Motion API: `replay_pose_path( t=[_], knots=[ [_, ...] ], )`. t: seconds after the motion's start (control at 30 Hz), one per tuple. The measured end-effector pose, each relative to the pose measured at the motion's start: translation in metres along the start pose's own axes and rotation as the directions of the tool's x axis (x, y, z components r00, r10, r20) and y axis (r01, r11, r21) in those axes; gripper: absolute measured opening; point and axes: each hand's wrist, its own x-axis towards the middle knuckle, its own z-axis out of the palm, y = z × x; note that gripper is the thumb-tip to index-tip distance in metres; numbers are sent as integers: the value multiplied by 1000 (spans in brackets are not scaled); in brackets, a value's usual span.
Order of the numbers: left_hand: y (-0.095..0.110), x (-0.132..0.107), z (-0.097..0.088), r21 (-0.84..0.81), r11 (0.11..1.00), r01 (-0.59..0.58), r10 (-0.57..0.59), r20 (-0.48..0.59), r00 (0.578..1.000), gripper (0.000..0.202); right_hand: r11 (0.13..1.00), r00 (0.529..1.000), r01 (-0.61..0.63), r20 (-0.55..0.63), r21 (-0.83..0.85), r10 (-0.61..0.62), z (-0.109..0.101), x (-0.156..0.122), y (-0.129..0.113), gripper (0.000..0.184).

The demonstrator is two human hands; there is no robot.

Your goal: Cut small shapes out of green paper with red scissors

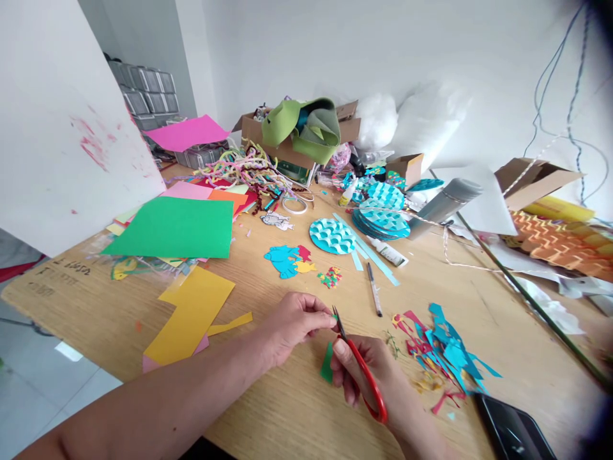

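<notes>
As fingers [351, 391] grip, scissors [364, 366] — red-handled, dark-bladed, pointed

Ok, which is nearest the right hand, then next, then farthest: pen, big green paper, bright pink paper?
From the right hand, in the head view:
1. Pen: just beyond it.
2. Big green paper: off to the left.
3. Bright pink paper: farthest, back left.

At your 12 o'clock rises a plain white wall [287, 51]; at 10 o'clock, a white panel [62, 115] smeared red. Your wood-grain tabletop [431, 278] spreads under bright light, with pale floor tiles [29, 383] at 8 o'clock.
</notes>
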Motion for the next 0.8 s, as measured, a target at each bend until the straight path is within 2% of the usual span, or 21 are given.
replay_pose_path(
  t=[0.33, 0.63, 0.8],
  knots=[
    [1, -1, 1, -11, 1000, 14, -14, -1, 1000, 20, 1000, 1000, 8, 20, 3, -8, -1, -3, -4, 50],
    [2, 0, -1, 10, 1000, 15, -15, 18, 1000, 19, 999, 998, 35, 42, -17, -35, -2, -4, -5, 57],
    [2, 0, -1, 7, 1000, 20, -21, 36, 999, 20, 996, 996, 81, -24, -37, -82, -3, -4, -9, 55]
  ],
)
